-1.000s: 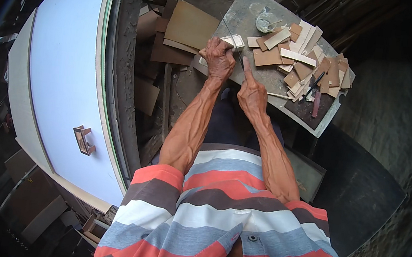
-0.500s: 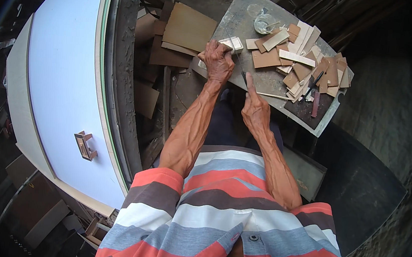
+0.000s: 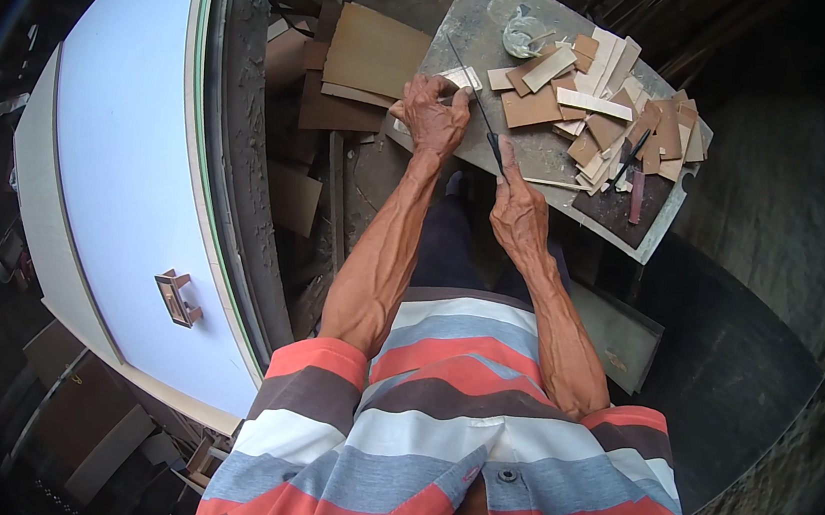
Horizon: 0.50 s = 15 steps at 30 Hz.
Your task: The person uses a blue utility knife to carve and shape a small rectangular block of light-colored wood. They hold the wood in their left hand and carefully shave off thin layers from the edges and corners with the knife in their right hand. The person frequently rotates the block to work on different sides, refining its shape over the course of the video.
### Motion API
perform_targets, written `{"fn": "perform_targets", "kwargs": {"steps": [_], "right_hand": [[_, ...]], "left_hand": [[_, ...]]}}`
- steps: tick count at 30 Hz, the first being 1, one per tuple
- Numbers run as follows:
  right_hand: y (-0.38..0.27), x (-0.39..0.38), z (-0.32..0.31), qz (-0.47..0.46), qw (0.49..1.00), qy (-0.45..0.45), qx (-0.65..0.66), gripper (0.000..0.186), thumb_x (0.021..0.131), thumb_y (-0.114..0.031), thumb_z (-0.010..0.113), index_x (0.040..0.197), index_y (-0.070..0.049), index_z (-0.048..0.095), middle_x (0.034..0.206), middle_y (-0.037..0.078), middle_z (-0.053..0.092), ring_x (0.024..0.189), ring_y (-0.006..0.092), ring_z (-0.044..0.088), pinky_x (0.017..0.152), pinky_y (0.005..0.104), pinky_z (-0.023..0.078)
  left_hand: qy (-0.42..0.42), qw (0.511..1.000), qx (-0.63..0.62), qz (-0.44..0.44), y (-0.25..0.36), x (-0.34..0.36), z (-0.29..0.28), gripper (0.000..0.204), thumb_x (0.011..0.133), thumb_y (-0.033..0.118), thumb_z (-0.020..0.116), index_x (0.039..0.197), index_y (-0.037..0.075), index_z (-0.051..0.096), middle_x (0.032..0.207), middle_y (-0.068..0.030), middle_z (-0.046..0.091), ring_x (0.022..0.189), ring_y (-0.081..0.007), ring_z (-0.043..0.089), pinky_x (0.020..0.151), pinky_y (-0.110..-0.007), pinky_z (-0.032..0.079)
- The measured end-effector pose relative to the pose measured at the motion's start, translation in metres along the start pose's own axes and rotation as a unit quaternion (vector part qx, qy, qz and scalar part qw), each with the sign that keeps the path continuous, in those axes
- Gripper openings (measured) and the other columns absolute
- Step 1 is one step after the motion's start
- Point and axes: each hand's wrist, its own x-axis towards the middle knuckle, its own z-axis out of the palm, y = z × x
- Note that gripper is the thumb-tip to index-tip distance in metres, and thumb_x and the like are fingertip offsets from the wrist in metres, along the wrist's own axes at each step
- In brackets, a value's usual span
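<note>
At the near left corner of a dusty worktable [image 3: 489,9], my left hand [image 3: 433,117] is closed over a small wooden piece [image 3: 399,110], beside a pale block [image 3: 462,76]. My right hand [image 3: 520,204] grips the dark handle of a thin-bladed saw [image 3: 482,111], index finger along it; the blade runs diagonally past my left fingers across the block. My hands partly hide what the blade touches. To the right lie several tan and pale wood offcuts [image 3: 595,104], a cloudy container [image 3: 522,36] with a stick in it, a black tool [image 3: 629,160] and a reddish bar [image 3: 637,199].
A large white curved-looking panel [image 3: 122,147] with a small bracket [image 3: 177,298] fills the left. Stacked boards [image 3: 369,47] lie between it and the worktable. A dark sheet [image 3: 722,371] is at the lower right; a metal-like tray [image 3: 615,339] sits beneath, near my legs.
My right hand and the saw have drawn back toward my body and slightly right along the blade's line. My left hand stays in about the same place on the piece.
</note>
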Motion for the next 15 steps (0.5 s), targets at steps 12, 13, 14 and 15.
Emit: {"fn": "perform_targets", "kwargs": {"steps": [12,13,14,15], "right_hand": [[0.0070,-0.0076,0.0031,0.010,0.998,-0.010,-0.054,0.066,0.090,-0.003,0.052,0.148,-0.025,0.031,0.072,0.016,0.057,0.064,0.0325,0.058,0.061,0.0423,0.046],[0.0069,-0.0075,0.0040,0.009,0.999,-0.008,-0.051,0.065,0.090,-0.003,0.052,0.148,-0.025,0.031,0.072,0.016,0.057,0.063,0.0324,0.058,0.061,0.0422,0.046],[0.0066,-0.0060,0.0047,0.006,0.998,-0.009,-0.059,0.065,0.090,-0.003,0.053,0.148,-0.023,0.032,0.071,0.016,0.057,0.062,0.0320,0.059,0.060,0.0422,0.047],[0.0058,-0.0027,0.0055,0.004,0.998,-0.010,-0.066,0.064,0.089,-0.004,0.053,0.147,-0.021,0.034,0.070,0.015,0.058,0.062,0.0316,0.060,0.059,0.0422,0.048]], "left_hand": [[0.007,1.000,0.005,-0.015,0.0013,0.0003,0.0025,0.012,0.067,0.022,0.070,0.069,0.012,0.064,0.082,-0.0015,0.059,0.090,-0.0217,0.054,0.084,-0.040,0.028],[0.006,1.000,0.008,-0.015,0.0010,0.0003,0.0029,0.012,0.067,0.022,0.070,0.069,0.012,0.064,0.082,-0.0010,0.059,0.090,-0.0217,0.054,0.084,-0.040,0.028],[0.004,1.000,0.010,-0.015,0.0013,0.0004,0.0031,0.012,0.067,0.022,0.070,0.069,0.012,0.064,0.081,-0.0005,0.059,0.090,-0.0216,0.054,0.084,-0.040,0.028],[0.002,1.000,0.013,-0.015,0.0016,0.0004,0.0032,0.011,0.067,0.022,0.070,0.069,0.012,0.064,0.081,0.0000,0.060,0.090,-0.0215,0.054,0.084,-0.040,0.028]]}}
